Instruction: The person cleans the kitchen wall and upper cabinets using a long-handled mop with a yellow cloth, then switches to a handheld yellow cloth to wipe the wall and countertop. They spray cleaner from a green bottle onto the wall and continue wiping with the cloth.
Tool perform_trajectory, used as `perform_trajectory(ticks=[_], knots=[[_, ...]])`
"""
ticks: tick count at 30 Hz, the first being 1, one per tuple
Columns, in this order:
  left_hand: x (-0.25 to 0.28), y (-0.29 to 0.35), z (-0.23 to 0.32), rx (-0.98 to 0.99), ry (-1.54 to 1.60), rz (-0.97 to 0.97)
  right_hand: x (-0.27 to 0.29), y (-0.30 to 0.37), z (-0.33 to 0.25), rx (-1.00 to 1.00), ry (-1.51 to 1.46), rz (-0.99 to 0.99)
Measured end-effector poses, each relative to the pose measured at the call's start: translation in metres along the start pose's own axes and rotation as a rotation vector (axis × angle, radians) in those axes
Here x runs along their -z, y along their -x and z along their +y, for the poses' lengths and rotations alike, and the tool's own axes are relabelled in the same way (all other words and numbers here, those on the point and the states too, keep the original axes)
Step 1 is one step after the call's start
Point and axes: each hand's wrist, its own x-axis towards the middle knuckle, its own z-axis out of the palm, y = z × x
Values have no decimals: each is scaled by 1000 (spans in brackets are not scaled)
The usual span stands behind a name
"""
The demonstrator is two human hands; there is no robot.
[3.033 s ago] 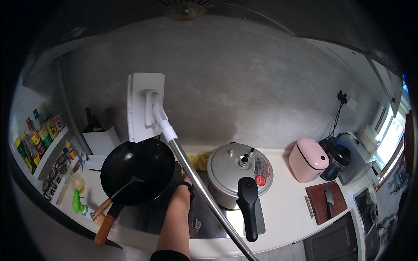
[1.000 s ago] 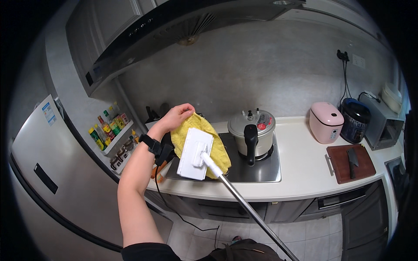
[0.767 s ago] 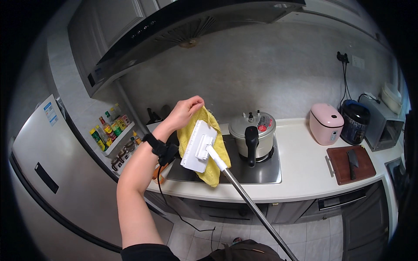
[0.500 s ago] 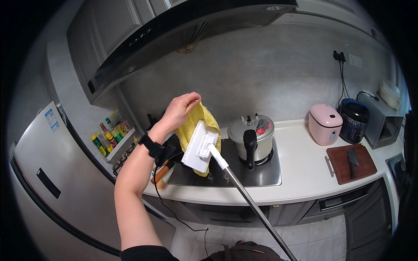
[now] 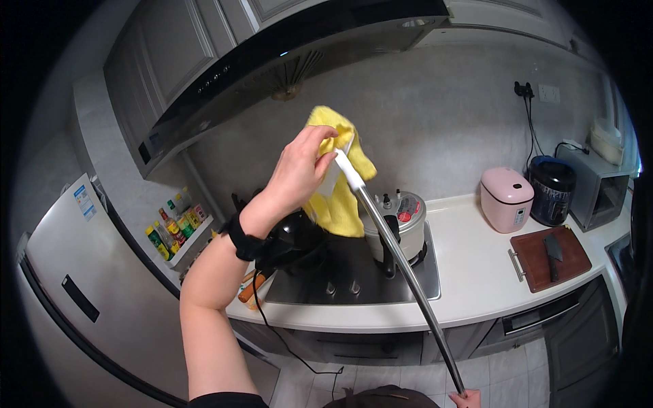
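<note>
Head view: left hand point(image 5: 296, 170), half-curled at yellow cloth point(image 5: 340, 214), grip unclear. Right hand point(image 5: 468, 398), wrapped around mop pole point(image 5: 409, 275).

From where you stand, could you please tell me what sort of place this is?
It looks like a kitchen, probably in a home: a range hood hangs above a cooktop with a pressure cooker on it, and a tall fridge stands at the left.
</note>
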Motion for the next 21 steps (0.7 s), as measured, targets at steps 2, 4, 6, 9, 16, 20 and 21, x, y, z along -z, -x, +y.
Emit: perform_trajectory(ticks=[2, 4, 6, 9, 16, 20, 21], knots=[[-15, 4, 8, -11, 138, 168, -9, -16, -18, 136, 74, 114], [-35, 17, 16, -27, 174, 266, -15, -32, -48, 296, 174, 225], [-67, 33, 28, -161, 7, 323, -20, -38, -86, 427, 192, 303], [-111, 52, 32, -409, -171, 65, -21, -31, -140, 453, 209, 361], [-214, 33, -15, -577, -65, 38, -50, -67, -192, 558, 232, 467], [-253, 3, -69, -521, 3, -48, -67, -109, -210, 772, 257, 444], [-259, -5, -84, -541, 21, -31, -67, -114, -216, 799, 267, 378]])
